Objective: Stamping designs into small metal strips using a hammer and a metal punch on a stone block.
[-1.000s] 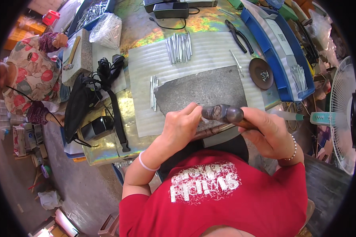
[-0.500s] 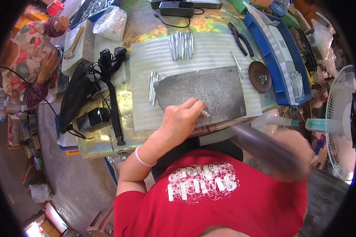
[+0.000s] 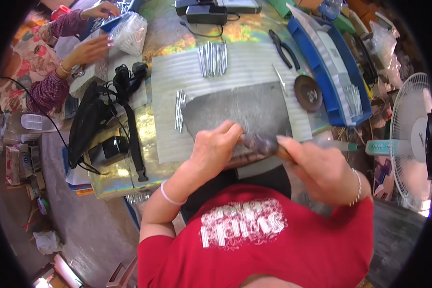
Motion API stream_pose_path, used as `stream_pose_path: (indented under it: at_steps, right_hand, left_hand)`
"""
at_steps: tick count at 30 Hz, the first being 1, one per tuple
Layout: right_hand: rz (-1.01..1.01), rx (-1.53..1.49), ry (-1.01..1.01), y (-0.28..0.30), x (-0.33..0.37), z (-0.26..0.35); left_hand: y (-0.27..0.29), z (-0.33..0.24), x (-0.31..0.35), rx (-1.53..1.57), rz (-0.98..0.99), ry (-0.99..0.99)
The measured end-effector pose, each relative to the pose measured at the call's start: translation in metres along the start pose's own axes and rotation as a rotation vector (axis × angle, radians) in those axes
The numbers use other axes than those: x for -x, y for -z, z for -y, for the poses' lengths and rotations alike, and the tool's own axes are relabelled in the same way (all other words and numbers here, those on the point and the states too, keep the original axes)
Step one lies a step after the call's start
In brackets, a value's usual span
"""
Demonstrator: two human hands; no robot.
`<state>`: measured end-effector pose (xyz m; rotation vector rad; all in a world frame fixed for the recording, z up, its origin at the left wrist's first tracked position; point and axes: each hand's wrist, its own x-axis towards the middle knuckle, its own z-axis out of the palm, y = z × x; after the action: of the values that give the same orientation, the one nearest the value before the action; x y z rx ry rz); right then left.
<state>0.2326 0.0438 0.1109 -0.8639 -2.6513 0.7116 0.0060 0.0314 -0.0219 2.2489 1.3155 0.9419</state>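
My right hand (image 3: 317,165) grips a hammer (image 3: 263,144) by its wooden handle. The hammer's dark, rounded head is blurred and sits low over the near edge of a grey stone slab (image 3: 235,103). Just left of the head, my left hand (image 3: 216,146) rests on the slab with thumb and fingers pinched together. A small silvery piece shows at those fingertips in the earlier frame; the hammer head now mostly covers that spot. Beyond the slab lies a bundle of thin silver rods (image 3: 212,59), and a smaller bundle of rods (image 3: 179,111) lies along its left side.
Right of the slab are pliers (image 3: 284,49), tweezers (image 3: 279,78), a brown dish (image 3: 307,93) with small bits and a blue tray (image 3: 321,62). A black bag (image 3: 87,122) lies left. A co-worker's hands (image 3: 92,50) reach by a plastic bag (image 3: 129,33). A fan (image 3: 410,144) stands right.
The hammer has swung down and left from in front of my right shoulder to my left fingertips. My left hand stays pinched on the slab. The co-worker's hands have moved toward the plastic bag.
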Motion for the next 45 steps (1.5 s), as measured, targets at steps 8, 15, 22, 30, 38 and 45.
stream_pose_path:
  at_steps: [8, 15, 22, 30, 38, 45]
  right_hand:
    - [-0.324, -0.017, -0.056, -0.031, 0.000, -0.027]
    - [-0.226, 0.168, -0.283, -0.098, -0.007, -0.076]
    - [-0.170, 0.150, -0.233, -0.081, -0.014, -0.087]
    - [-0.344, 0.100, -0.465, -0.059, -0.040, -0.210]
    - [-0.154, 0.349, -0.491, -0.078, -0.076, -0.262]
    - [-0.371, -0.107, -0.443, -0.023, -0.051, -0.185]
  left_hand:
    - [0.021, -0.010, 0.002, 1.133, -0.114, 0.505]
    - [0.036, -0.024, 0.005, 1.614, -0.216, 0.656]
    - [0.030, -0.017, 0.007, 1.676, -0.181, 0.602]
    - [0.031, -0.027, 0.000, 1.388, -0.124, 0.702]
    - [0.030, -0.022, 0.013, 0.892, -0.129, 0.439]
    - [0.036, -0.029, 0.011, 1.186, -0.168, 0.570]
